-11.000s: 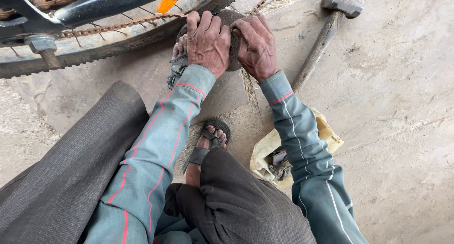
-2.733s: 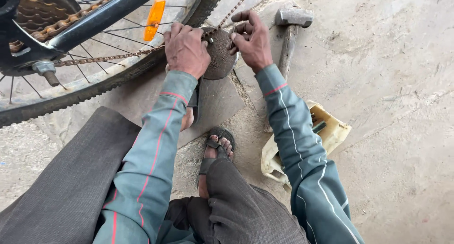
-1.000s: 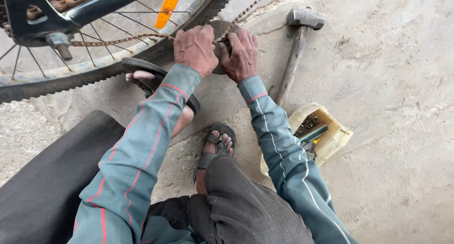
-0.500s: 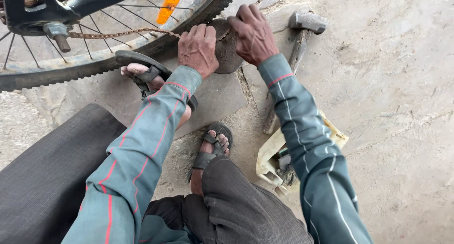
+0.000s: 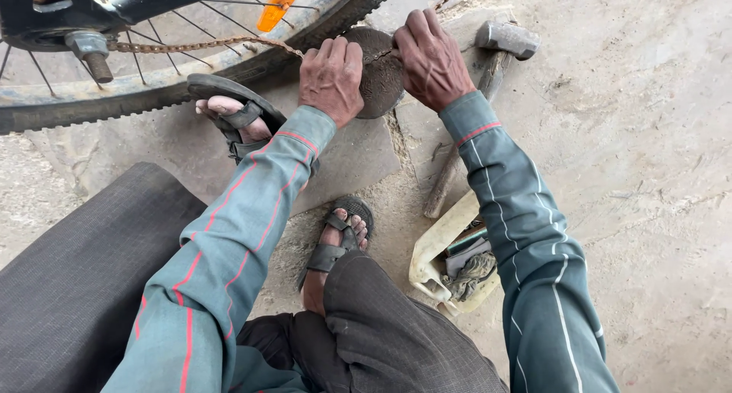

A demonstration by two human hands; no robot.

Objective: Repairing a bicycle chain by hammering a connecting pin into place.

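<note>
Both hands are close together at the top of the view, on a dark round stone (image 5: pixel 380 71) that lies on the concrete ground (image 5: pixel 648 172). Left hand (image 5: pixel 330 79) has the fingers curled down and pressed on the left side of the stone, where the rusty bicycle chain (image 5: pixel 200 45) comes to it; it seems to pinch the chain against the stone, but the fingertips are hidden. Right hand (image 5: pixel 431 59) is bent over the right upper edge of the stone, with fingers half closed. A short piece of chain shows between the two hands, and whether the right fingers grip it I cannot tell.

Just right of the right hand lies a hammer (image 5: pixel 488 65), its metal head near the knuckles and its wooden handle running down toward the yellow plastic container (image 5: pixel 435 256), which holds tools and a rag. On the left, the bicycle wheel (image 5: pixel 175 88) with its tyre stands very near the left hand, and a sandalled foot (image 5: pixel 232 115) rests beside the tyre, under the left forearm. A second sandalled foot (image 5: pixel 335 244) is lower, between the arms. Open room is mostly on the right, where the concrete is bare; the left side is crowded by the wheel, foot and knee.
</note>
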